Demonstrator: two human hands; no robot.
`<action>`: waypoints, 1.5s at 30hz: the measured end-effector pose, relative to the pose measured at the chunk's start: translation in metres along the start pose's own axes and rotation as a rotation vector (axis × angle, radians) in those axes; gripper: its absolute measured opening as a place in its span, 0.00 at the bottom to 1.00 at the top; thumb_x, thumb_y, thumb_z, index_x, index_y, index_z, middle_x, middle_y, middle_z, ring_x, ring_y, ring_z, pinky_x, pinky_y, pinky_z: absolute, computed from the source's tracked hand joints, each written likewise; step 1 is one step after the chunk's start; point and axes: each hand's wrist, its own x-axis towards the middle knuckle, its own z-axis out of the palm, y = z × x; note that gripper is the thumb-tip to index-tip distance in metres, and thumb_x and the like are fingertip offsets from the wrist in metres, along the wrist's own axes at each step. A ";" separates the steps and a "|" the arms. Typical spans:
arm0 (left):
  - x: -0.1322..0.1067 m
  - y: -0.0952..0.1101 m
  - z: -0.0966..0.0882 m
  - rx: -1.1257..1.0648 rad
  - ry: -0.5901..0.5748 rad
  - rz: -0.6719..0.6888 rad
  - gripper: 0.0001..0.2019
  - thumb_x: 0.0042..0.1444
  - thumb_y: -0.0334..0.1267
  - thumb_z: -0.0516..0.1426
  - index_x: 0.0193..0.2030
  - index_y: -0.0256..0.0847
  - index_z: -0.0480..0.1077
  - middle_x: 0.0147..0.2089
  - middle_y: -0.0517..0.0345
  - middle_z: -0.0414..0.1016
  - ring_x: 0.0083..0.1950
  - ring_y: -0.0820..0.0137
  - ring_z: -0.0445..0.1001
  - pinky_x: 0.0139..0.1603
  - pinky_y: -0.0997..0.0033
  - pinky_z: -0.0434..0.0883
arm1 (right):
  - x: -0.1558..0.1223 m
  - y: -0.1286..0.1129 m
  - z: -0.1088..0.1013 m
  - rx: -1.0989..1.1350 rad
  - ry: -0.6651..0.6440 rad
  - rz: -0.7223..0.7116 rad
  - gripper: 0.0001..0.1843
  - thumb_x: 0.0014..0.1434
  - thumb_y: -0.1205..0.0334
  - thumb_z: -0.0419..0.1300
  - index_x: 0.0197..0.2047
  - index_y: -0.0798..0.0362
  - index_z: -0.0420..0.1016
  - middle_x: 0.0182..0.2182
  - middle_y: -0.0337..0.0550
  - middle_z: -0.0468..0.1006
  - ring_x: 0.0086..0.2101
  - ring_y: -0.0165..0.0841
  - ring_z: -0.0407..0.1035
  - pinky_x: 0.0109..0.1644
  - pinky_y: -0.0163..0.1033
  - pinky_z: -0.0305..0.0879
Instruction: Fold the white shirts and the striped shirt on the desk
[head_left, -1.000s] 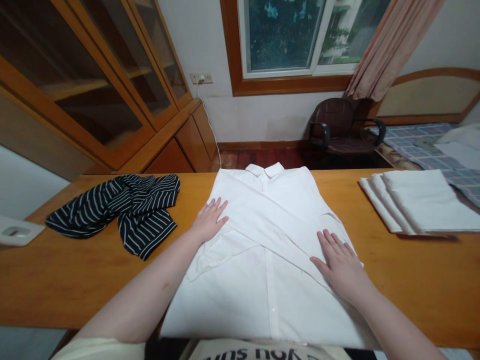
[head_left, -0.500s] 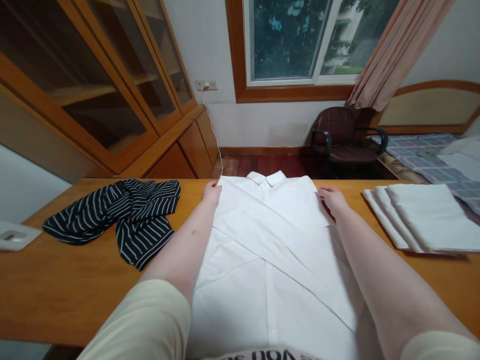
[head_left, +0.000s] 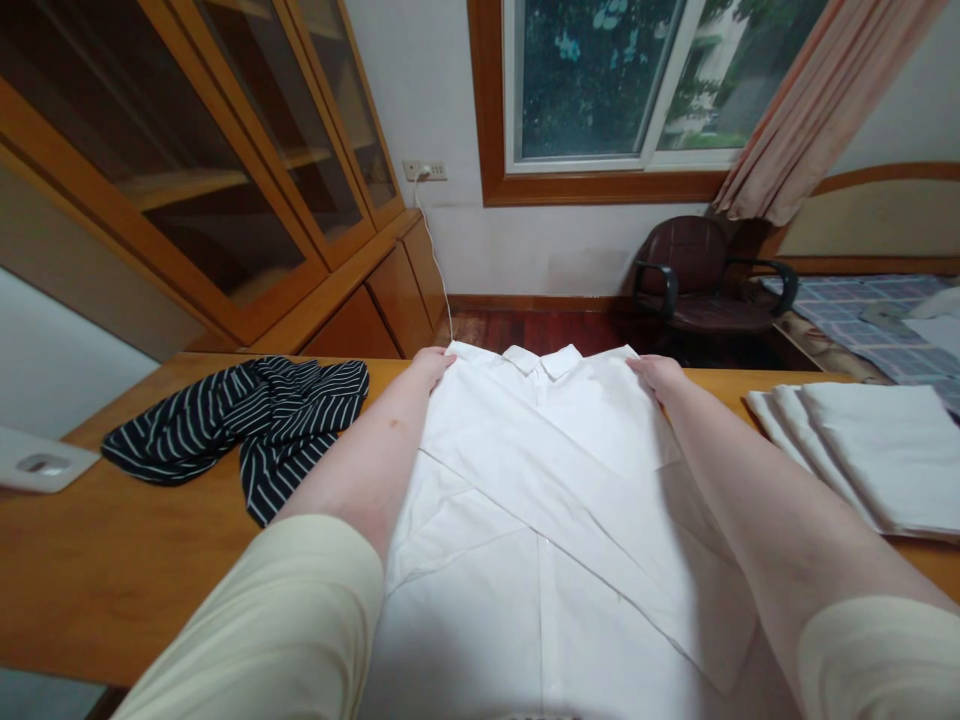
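Note:
A white collared shirt (head_left: 525, 440) lies spread on the wooden table (head_left: 90, 590), its collar at the far edge and its sleeves crossed over the front. My left hand (head_left: 433, 366) pinches the shirt's left shoulder corner. At the opposite shoulder corner, my right hand (head_left: 657, 374) grips the cloth between thumb and fingers. Both shoulder corners look slightly raised. The shirt's lower end runs out of view towards my body.
A crumpled black-and-white striped garment (head_left: 240, 410) lies on the left, near a white plastic object (head_left: 45, 462). Folded white cloths (head_left: 877, 450) are stacked at the right. Beyond the table stand a glass-door cabinet (head_left: 322, 250) and a brown armchair (head_left: 690, 280).
Both hands have closed on the shirt's shoulder corners and lifted them a little. The view has shifted slightly left, so the surroundings appear further right.

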 end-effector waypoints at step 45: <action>-0.094 -0.023 -0.024 -0.645 -0.083 0.143 0.26 0.53 0.30 0.55 0.59 0.45 0.58 0.56 0.51 0.69 0.57 0.70 0.70 0.55 0.68 0.68 | -0.086 0.002 -0.050 0.427 -0.041 -0.194 0.10 0.47 0.66 0.60 0.36 0.53 0.70 0.28 0.40 0.74 0.29 0.29 0.71 0.34 0.35 0.71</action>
